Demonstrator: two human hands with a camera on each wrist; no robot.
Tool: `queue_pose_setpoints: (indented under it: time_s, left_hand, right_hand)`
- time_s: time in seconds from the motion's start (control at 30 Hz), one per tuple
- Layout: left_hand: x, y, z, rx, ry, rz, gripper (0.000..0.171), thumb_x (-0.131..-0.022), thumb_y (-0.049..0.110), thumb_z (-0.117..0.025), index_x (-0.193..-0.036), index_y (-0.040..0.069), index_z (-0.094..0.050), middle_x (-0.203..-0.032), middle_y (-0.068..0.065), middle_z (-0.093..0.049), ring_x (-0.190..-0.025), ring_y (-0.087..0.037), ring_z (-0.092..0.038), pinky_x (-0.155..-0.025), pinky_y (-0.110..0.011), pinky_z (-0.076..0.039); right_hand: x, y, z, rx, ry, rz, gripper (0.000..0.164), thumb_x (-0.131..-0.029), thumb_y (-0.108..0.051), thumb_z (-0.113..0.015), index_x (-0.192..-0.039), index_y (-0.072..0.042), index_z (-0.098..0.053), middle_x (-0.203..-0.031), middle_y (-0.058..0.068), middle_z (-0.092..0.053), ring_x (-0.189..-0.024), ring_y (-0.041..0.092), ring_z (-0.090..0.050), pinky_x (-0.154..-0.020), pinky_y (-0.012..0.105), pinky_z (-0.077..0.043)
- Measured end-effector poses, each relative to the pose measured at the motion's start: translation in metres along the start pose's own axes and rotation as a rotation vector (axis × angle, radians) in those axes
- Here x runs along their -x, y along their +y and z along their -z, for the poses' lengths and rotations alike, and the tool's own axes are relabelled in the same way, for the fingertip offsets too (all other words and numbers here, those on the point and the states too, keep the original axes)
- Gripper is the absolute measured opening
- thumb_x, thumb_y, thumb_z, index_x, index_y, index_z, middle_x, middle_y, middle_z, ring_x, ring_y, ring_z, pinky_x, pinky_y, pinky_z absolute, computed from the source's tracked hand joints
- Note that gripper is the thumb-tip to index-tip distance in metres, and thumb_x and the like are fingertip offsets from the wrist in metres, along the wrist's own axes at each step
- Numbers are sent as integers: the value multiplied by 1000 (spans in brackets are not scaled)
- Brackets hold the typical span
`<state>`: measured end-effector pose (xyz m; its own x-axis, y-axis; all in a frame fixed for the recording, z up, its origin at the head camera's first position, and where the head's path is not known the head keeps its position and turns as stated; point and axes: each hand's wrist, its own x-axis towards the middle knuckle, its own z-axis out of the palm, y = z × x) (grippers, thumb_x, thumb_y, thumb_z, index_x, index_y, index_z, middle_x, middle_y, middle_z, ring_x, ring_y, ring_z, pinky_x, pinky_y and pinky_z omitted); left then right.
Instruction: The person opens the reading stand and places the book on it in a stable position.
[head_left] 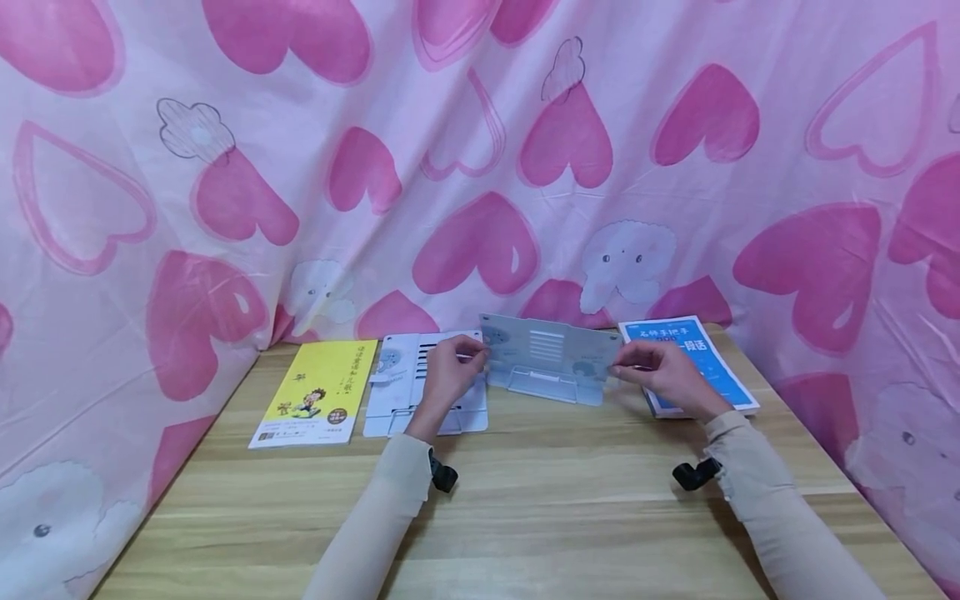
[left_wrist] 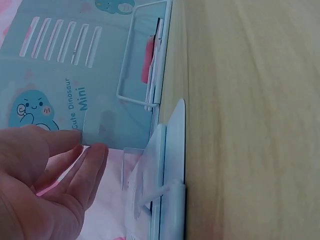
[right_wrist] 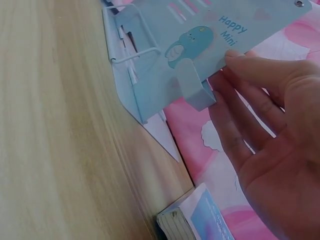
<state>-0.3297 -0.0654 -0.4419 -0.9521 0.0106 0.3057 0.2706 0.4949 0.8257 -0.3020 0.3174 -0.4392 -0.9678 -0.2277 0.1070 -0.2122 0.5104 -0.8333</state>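
A light blue metal book stand with slots, cartoon dinosaurs and a wire page holder stands tilted up near the back of the table. My left hand pinches its left side edge between thumb and fingers. At the opposite edge, my right hand pinches the panel, thumb on the printed face near the words "Happy Mini". A small folded side tab sticks out close to the right fingers. Beside the left hand, a second slotted book stand lies flat, partly covered by that hand and forearm.
A yellow book lies at the left, next to the flat stand. Behind my right hand is a blue-covered thick book. The wooden table stretches toward me, and a pink heart-patterned curtain hangs along its back and sides.
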Motion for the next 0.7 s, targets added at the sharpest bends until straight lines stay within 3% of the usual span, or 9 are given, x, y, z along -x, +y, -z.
queue_pose_setpoints:
  time_s: [0.2, 0.4, 0.57, 0.7]
  left_hand:
    - [0, -2, -1, 0, -50, 56, 14, -99, 14, -80, -112, 13, -83, -105, -6, -84, -97, -19, -80, -89, -37, -66]
    - [0, -1, -1, 76, -123, 72, 37, -94, 8, -84, -130, 11, -76, -121, -11, -81, -112, -25, -80, -96, -37, -66]
    - [0, -2, 1, 108, -188, 43, 52, -95, 8, -81, -145, 13, -67, -137, -14, -76, -126, -30, -75, -102, -43, -63]
    - [-1, -4, 1, 134, -305, -39, 78, -94, 9, -83, -163, 13, -47, -162, -14, -57, -147, -37, -59, -116, -51, -54]
  right_hand:
    - [0, -1, 0, -9, -25, -2, 22, -96, -36, -84, -112, -22, -80, -123, 2, -77, -114, 27, -70, -92, 34, -61]
    - [2, -5, 3, -6, -67, 23, 20, -96, -33, -85, -110, -19, -82, -117, 5, -79, -113, 29, -68, -89, 34, -63]
    - [4, -12, 1, 32, -114, 9, 19, -93, -36, -87, -107, -24, -82, -118, 0, -77, -116, 29, -67, -93, 36, -60]
    - [3, -22, -7, 17, -200, 44, 20, -90, -34, -89, -106, -24, -81, -120, -1, -78, -118, 31, -66, -97, 40, -56]
